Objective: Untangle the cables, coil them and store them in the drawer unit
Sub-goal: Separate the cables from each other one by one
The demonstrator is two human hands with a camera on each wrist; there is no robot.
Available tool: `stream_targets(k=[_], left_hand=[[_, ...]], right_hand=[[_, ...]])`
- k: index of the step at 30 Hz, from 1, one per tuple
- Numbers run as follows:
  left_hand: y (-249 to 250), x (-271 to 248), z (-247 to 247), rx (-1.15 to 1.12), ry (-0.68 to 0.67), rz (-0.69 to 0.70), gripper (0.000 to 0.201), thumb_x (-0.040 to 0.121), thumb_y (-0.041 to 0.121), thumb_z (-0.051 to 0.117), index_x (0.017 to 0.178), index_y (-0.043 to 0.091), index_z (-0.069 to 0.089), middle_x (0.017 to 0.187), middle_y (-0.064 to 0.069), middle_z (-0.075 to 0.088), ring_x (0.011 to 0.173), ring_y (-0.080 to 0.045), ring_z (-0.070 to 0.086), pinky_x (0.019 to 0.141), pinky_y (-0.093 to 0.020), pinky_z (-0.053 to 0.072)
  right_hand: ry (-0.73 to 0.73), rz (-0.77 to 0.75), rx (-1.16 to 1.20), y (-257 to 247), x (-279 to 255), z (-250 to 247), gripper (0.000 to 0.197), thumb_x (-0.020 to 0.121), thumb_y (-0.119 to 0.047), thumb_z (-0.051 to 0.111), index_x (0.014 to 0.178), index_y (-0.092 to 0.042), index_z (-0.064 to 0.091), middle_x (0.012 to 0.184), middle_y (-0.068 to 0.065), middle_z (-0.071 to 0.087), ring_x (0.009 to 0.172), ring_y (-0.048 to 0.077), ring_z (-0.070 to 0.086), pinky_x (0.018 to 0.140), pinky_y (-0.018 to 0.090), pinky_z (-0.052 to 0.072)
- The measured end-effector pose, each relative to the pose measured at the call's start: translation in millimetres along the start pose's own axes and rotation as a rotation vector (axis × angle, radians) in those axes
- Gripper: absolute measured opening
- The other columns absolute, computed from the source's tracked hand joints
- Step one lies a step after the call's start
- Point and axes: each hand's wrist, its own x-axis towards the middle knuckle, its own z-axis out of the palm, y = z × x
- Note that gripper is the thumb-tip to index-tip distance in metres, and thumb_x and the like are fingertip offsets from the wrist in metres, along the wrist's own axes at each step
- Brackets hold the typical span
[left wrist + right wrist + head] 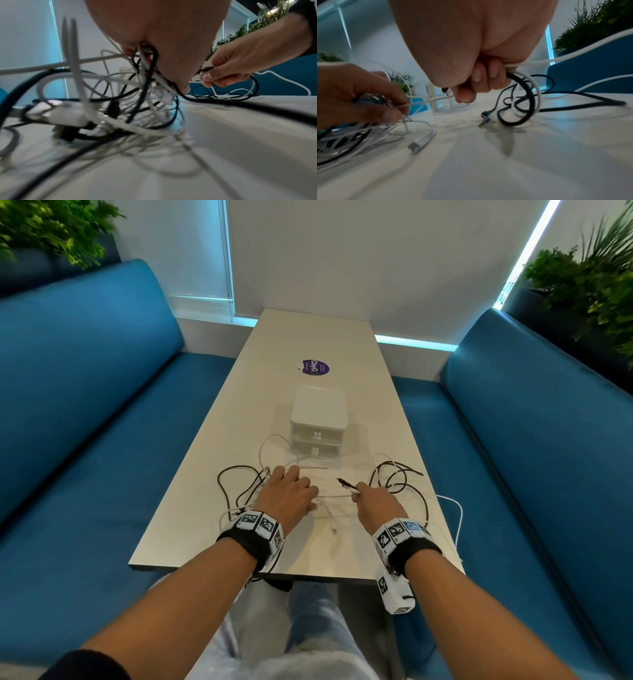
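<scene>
Black and white cables lie tangled across the near half of the white table (239,405). My left hand (291,491) grips a bunch of black and white cables (144,75) on the left; the tangle (239,487) spreads out beside it. My right hand (371,501) holds a black cable and a white cable (527,86), and a black plug end (344,483) sticks out of the fist. A thin white cable (334,496) runs taut between both hands. The white two-drawer unit (318,422) stands just beyond the hands, both drawers closed.
A loose white plug (419,144) lies on the table between the hands. More cable loops (400,477) sit to the right, and a white cable (457,518) hangs over the right edge. A purple sticker (312,368) lies behind the drawer unit. Blue benches flank the table.
</scene>
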Motion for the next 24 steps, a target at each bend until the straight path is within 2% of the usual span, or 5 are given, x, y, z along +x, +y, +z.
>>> stream_targets(k=[7, 13, 17, 21, 24], left_hand=[[1, -3, -6, 0.057, 0.008, -0.024, 0.028, 0.096, 0.037, 0.045, 0.11, 0.023, 0.064, 0.109, -0.002, 0.062, 0.113, -0.028, 0.045, 0.095, -0.046, 0.029], [-3, -8, -6, 0.026, -0.102, -0.093, 0.033, 0.085, 0.031, 0.05, 0.116, 0.023, 0.054, 0.118, 0.0, 0.05, 0.116, -0.026, 0.039, 0.099, -0.045, 0.028], [-6, -10, -4, 0.035, -0.119, -0.087, 0.036, 0.085, 0.033, 0.05, 0.12, 0.025, 0.054, 0.119, 0.0, 0.053, 0.119, -0.026, 0.039, 0.103, -0.049, 0.024], [-13, -12, -1, 0.059, -0.104, -0.077, 0.041, 0.095, 0.052, 0.036, 0.112, 0.028, 0.065, 0.117, 0.0, 0.058, 0.12, -0.027, 0.041, 0.105, -0.051, 0.023], [-4, -6, -2, 0.075, -0.068, -0.005, 0.044, 0.1, 0.047, 0.031, 0.103, 0.027, 0.07, 0.112, 0.001, 0.06, 0.113, -0.025, 0.045, 0.103, -0.05, 0.024]], right_hand=[[0.004, 0.005, 0.003, 0, -1, -1, 0.023, 0.103, -0.024, 0.037, 0.114, -0.016, 0.055, 0.093, 0.01, 0.06, 0.079, 0.028, 0.06, 0.072, 0.038, 0.054], [0.002, 0.005, 0.003, 1, 1, 1, 0.024, 0.102, -0.022, 0.036, 0.113, -0.019, 0.057, 0.088, 0.007, 0.055, 0.075, 0.025, 0.056, 0.068, 0.034, 0.05], [0.009, 0.052, 0.005, 7, 3, -2, 0.023, 0.102, -0.024, 0.035, 0.112, -0.017, 0.056, 0.089, 0.008, 0.055, 0.079, 0.028, 0.059, 0.071, 0.037, 0.052], [0.027, 0.121, -0.039, 24, 1, -2, 0.025, 0.103, -0.027, 0.036, 0.112, -0.017, 0.056, 0.091, 0.008, 0.057, 0.081, 0.027, 0.06, 0.07, 0.036, 0.051], [0.013, 0.16, -0.054, 24, -1, 0, 0.022, 0.102, -0.023, 0.038, 0.112, -0.014, 0.055, 0.1, 0.01, 0.06, 0.088, 0.029, 0.062, 0.07, 0.034, 0.049]])
